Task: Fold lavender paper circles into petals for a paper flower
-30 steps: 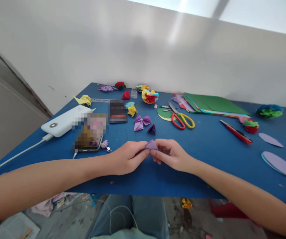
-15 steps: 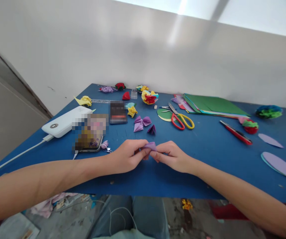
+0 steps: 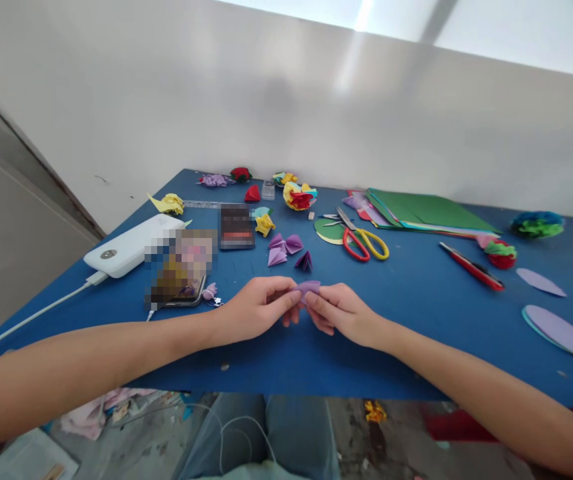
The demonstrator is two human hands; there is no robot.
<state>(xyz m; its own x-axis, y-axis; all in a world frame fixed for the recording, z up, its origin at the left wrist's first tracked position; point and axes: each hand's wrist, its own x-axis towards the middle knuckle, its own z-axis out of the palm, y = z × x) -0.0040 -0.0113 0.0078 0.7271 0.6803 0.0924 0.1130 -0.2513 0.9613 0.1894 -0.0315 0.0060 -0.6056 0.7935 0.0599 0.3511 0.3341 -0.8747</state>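
A small folded purple paper piece [image 3: 308, 287] is pinched between my left hand [image 3: 258, 310] and my right hand [image 3: 339, 312], just above the blue table [image 3: 416, 313] near its front edge. Both hands have their fingers closed on it, fingertips meeting in the middle. Three more folded purple pieces [image 3: 285, 247] lie on the table just behind my hands.
Red-and-yellow scissors [image 3: 364, 241] and a red cutter [image 3: 471, 266] lie at the right middle. Coloured paper sheets [image 3: 424, 209], paper flowers [image 3: 299, 195] and purple ovals [image 3: 564, 331] sit behind and right. A white power bank [image 3: 129, 245] and phone [image 3: 179, 273] lie left.
The purple piece was a flat triangle held up between my fingertips; now it is squeezed into a rounder, narrower fold. Both hands stayed in nearly the same spot.
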